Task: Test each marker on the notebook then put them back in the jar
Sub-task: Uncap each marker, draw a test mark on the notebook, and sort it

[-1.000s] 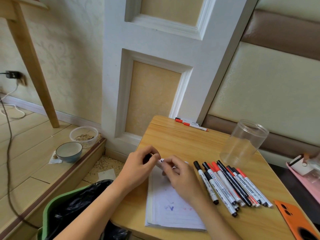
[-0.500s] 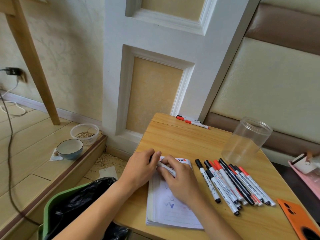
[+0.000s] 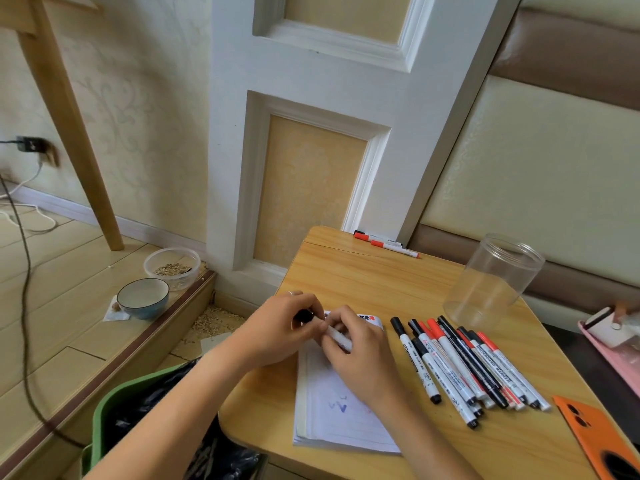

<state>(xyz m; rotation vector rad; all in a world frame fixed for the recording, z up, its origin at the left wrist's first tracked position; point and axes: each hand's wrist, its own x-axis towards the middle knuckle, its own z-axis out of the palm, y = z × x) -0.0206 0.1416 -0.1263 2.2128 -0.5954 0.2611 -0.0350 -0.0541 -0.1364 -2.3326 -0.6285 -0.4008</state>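
An open notebook [image 3: 343, 420] with blue scribbles lies at the near edge of the small wooden table [image 3: 363, 275]. Over its top end my right hand [image 3: 360, 355] grips the white barrel of a marker [image 3: 337, 336]. My left hand [image 3: 280, 327] pinches that marker's black cap [image 3: 304, 315] at the barrel's end. Several black- and red-capped markers [image 3: 460, 365] lie in a row to the right of the notebook. The clear jar [image 3: 495, 278] stands empty behind them. Two more red-capped markers [image 3: 384, 242] lie at the table's far edge.
An orange phone case [image 3: 595, 434] lies at the table's near right corner, a pink tray [image 3: 613, 344] beyond it. A green bin with a black bag [image 3: 138, 410] stands left of the table. Two bowls [image 3: 156, 285] sit on the floor step.
Both hands stayed over the notebook's top end and drew together, bringing the black cap and the white barrel end to end. The view shifted slightly.
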